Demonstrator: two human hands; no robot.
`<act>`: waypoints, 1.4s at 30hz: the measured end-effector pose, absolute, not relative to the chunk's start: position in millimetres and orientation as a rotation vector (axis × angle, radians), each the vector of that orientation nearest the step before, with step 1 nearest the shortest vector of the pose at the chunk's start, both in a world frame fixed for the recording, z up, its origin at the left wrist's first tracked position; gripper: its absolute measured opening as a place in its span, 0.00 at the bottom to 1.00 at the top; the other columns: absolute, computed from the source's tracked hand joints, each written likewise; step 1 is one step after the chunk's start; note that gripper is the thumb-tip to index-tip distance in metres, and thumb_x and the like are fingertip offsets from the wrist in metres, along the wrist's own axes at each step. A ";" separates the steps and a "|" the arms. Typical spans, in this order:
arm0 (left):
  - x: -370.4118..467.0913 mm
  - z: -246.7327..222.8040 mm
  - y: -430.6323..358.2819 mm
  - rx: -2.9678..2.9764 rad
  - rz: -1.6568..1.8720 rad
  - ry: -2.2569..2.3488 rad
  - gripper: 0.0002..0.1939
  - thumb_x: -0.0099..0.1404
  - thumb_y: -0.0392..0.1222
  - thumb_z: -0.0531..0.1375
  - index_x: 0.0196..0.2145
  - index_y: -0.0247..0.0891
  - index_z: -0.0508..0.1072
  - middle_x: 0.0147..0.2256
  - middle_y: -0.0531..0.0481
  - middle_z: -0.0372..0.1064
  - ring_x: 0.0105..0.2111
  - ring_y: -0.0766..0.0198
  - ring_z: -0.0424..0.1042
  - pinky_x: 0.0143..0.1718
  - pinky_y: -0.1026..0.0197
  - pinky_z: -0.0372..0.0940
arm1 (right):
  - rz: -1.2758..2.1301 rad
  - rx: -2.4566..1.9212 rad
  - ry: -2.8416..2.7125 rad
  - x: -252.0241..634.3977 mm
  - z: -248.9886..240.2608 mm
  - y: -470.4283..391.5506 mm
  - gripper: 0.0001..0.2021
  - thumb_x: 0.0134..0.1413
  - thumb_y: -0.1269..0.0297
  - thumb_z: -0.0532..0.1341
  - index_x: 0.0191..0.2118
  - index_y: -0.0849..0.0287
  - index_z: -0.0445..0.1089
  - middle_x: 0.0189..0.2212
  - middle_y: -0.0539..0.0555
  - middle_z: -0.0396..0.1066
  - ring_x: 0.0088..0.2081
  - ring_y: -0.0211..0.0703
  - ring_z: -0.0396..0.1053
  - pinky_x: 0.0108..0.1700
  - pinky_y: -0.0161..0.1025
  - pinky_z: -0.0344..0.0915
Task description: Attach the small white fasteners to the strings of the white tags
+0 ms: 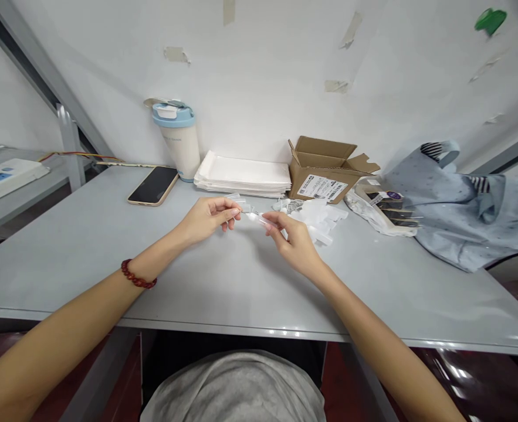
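Over the middle of the table my two hands meet. My right hand [290, 234] pinches a small clear plastic tube [265, 220] with a white end pointing left. Between the thumb and fingers of my left hand [212, 218] is a thin, dark, pin-like piece [243, 211], which reaches to the tube's white end; whether it goes inside is too small to tell. Behind my left fingers lies another clear tube [233, 197]. A loose pile of white and clear plastic pieces [324, 218] lies behind and to the right of my right hand.
An opened cardboard box [302, 186] stands behind the pile, beside a stack of white envelopes [245, 171]. A cup with a blue lid [182, 146] and a phone [153, 186] are at the left. Light blue cloth [456, 205] and a package [390, 208] lie right.
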State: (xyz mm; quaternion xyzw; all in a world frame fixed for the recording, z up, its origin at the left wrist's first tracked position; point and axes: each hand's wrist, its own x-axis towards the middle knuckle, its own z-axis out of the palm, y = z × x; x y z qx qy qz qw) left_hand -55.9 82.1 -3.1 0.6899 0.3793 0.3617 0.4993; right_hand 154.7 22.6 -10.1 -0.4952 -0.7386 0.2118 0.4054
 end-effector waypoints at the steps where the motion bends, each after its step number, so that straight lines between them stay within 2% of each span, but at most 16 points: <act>1: -56.0 -3.0 82.2 1.668 0.870 0.921 0.12 0.60 0.47 0.61 0.34 0.35 0.74 0.29 0.50 0.71 0.24 0.68 0.67 0.27 0.64 0.63 | 0.530 -1.250 -1.864 154.6 -10.3 22.6 0.11 0.59 0.65 0.54 0.45 0.61 0.69 0.33 0.56 0.75 0.35 0.44 0.72 0.35 0.39 0.66; 9: -56.5 -8.0 83.0 1.697 0.851 0.935 0.12 0.60 0.48 0.61 0.34 0.35 0.73 0.29 0.49 0.70 0.25 0.67 0.67 0.28 0.63 0.64 | 0.462 -1.268 -1.885 154.5 -10.1 21.7 0.11 0.59 0.64 0.55 0.43 0.60 0.71 0.33 0.56 0.75 0.34 0.43 0.71 0.35 0.39 0.66; 19: -51.1 -7.0 76.9 1.711 0.822 1.012 0.10 0.58 0.45 0.61 0.31 0.34 0.72 0.28 0.49 0.70 0.24 0.68 0.67 0.28 0.63 0.64 | 0.195 -1.214 -2.026 154.9 -16.5 22.0 0.11 0.60 0.68 0.53 0.44 0.61 0.69 0.36 0.59 0.74 0.35 0.45 0.71 0.37 0.41 0.67; 24: -47.6 -9.1 73.8 1.718 0.800 1.020 0.10 0.57 0.44 0.60 0.30 0.34 0.72 0.27 0.49 0.70 0.23 0.67 0.67 0.27 0.62 0.63 | 0.195 -1.233 -2.034 154.3 -20.8 22.4 0.11 0.60 0.68 0.52 0.45 0.59 0.69 0.36 0.59 0.75 0.35 0.46 0.72 0.37 0.41 0.67; 36: -45.3 -10.7 70.5 1.732 0.794 1.052 0.10 0.59 0.44 0.59 0.30 0.33 0.71 0.26 0.51 0.70 0.22 0.68 0.68 0.26 0.63 0.63 | 0.168 -1.219 -2.015 150.1 -34.3 24.2 0.11 0.60 0.68 0.52 0.44 0.64 0.69 0.34 0.61 0.75 0.33 0.46 0.72 0.34 0.39 0.66; 42: -42.6 -11.0 67.0 1.725 0.775 1.084 0.09 0.60 0.43 0.58 0.31 0.33 0.71 0.25 0.51 0.70 0.21 0.69 0.67 0.25 0.64 0.62 | 0.169 -1.237 -2.005 149.7 -37.2 24.0 0.12 0.60 0.68 0.52 0.44 0.64 0.70 0.34 0.61 0.75 0.33 0.45 0.72 0.34 0.39 0.66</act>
